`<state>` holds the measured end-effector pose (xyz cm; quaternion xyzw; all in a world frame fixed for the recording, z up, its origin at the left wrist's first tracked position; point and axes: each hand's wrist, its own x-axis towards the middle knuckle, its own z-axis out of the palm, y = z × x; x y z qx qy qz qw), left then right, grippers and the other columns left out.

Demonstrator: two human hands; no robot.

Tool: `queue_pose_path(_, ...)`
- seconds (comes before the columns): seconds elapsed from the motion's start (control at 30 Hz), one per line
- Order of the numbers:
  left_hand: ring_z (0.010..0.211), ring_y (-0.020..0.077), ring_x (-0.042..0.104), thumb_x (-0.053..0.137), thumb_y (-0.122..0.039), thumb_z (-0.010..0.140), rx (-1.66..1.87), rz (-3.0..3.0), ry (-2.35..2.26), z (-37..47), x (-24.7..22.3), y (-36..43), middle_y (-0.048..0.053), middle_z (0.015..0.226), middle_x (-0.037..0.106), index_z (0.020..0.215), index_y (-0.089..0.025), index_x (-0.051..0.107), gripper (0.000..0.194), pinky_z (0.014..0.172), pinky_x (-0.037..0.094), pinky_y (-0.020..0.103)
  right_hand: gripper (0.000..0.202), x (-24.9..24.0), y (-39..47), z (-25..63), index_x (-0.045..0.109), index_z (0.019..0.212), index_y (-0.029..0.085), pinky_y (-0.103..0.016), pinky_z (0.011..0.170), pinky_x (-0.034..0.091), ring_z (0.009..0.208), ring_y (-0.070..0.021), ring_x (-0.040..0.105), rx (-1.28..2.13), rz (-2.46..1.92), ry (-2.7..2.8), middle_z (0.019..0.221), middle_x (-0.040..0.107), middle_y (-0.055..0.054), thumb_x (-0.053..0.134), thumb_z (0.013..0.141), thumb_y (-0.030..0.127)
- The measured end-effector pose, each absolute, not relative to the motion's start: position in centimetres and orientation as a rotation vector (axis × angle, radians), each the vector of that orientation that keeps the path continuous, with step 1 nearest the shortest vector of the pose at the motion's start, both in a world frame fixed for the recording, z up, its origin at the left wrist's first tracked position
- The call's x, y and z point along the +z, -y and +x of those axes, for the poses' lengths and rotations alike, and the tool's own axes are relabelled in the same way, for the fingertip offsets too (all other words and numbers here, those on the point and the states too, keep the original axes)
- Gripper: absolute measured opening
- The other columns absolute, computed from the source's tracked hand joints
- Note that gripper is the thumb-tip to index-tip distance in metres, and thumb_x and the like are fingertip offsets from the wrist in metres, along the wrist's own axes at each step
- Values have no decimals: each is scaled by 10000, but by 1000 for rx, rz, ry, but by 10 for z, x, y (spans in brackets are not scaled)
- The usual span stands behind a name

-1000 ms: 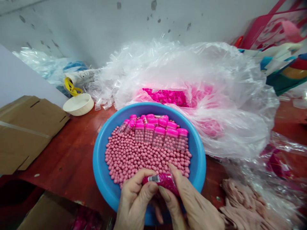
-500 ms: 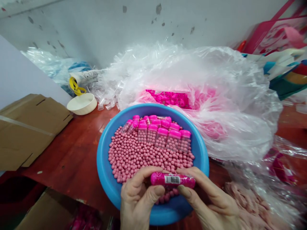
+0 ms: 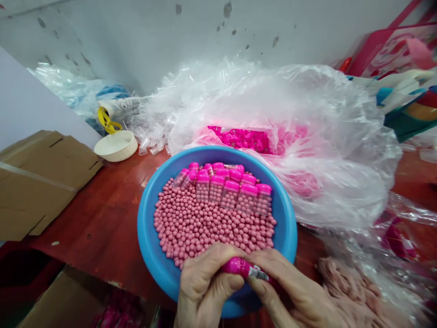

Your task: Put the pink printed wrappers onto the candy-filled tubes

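The left hand [image 3: 205, 284] and the right hand [image 3: 295, 284] are closed around the two ends of one pink tube [image 3: 239, 265], thumbs below it and bent forefingers above, with little gap between the two grips. The tube lies across the fingers over the near rim of the basin, its left end by the left thumb, its right end running down into the right hand, where fingers cover it. It is glossy bright pink, rounded at the left end, with a barcode label (partly hidden by the right thumb) toward the right.

Beyond the hands, the blue basin [image 3: 146, 237] holds a broad bed of dusty-pink beads [image 3: 198, 223]. On the beads, at the far side, small clear bottles [image 3: 229, 196] with bright pink caps lie close together in rows; those in front show beads inside.

Just behind the basin, a crumpled clear plastic bag [image 3: 334, 118] gapes over a heap of small bright pink pieces [image 3: 244, 139]. Left of it, on the red-brown table [image 3: 112, 196], sit a shallow white dish [image 3: 116, 146] and, nearer, folded cardboard [image 3: 44, 182].
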<state>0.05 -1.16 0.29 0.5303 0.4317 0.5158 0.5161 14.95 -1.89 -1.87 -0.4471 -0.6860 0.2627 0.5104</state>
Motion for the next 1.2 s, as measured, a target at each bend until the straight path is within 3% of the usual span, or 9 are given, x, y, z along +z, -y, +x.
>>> queue_pose_path(0.3, 699, 159, 697, 678, -198, 781, 1318, 1260, -1057, 5, 0, 12, -43, 861, 777, 997, -382, 739, 290, 675, 539, 201, 199, -13, 20, 134, 674, 1003, 217, -297, 635, 596, 682, -214, 719, 214, -1187, 1733, 746, 724, -50, 512, 896, 174)
queue_pose_path(0.47, 878, 171, 707, 656, -107, 781, 1223, 1395, -1082, -1, 2, 11, -36, 1006, 762, 1101, -390, 679, 428, 823, 527, 212, 199, -11, 15, 141, 646, 1030, 221, -243, 602, 570, 701, -186, 700, 372, -1140, 1769, 719, 694, -29, 506, 901, 165)
queue_pose_path(0.6, 1026, 154, 656, 600, -225, 848, 1192, 1227, -1089, -1, 1, 10, -33, 1090, 734, 1076, -369, 702, 288, 940, 451, 196, 278, -9, 4, 153, 633, 1125, 260, -233, 666, 553, 838, -177, 679, 633, -1046, 1765, 802, 683, -14, 539, 887, 152)
queue_pose_path(0.7, 936, 158, 686, 669, -303, 799, 1097, 831, -934, 1, 0, 9, 1, 1054, 750, 1036, -324, 729, 246, 826, 516, 192, 288, -10, -6, 159, 658, 1125, 300, -267, 722, 549, 817, -165, 665, 730, -951, 1728, 869, 696, -9, 582, 877, 176)
queue_pose_path(0.83, 718, 124, 696, 723, -247, 753, 1121, 585, -844, 0, -3, 8, 26, 950, 771, 966, -272, 758, 217, 665, 547, 175, 263, -14, -12, 157, 686, 1093, 338, -313, 766, 540, 819, -169, 646, 715, -932, 1716, 850, 686, -6, 623, 861, 230)
queue_pose_path(1.03, 1054, 225, 639, 689, -198, 780, 1385, 817, -951, 4, -7, 8, 56, 1091, 731, 957, -256, 758, 199, 896, 516, 276, 284, -18, 0, 147, 675, 1064, 306, -394, 851, 492, 953, -218, 581, 310, -1254, 1556, 1014, 601, -48, 678, 802, 195)
queue_pose_path(1.1, 1072, 238, 634, 708, -169, 757, 1487, 836, -994, 8, -8, 9, 52, 1116, 720, 918, -256, 763, 191, 912, 513, 292, 313, -17, 6, 146, 681, 1054, 283, -346, 809, 521, 906, -206, 599, 190, -1270, 1648, 976, 616, -48, 696, 770, 155)
queue_pose_path(1.2, 1045, 246, 652, 724, -133, 731, 1559, 834, -1055, 12, -10, 12, 44, 1154, 700, 890, -264, 762, 209, 836, 556, 266, 307, -14, 12, 141, 678, 1062, 241, -243, 686, 570, 789, -166, 662, 286, -1171, 1789, 880, 682, -32, 646, 789, 104)
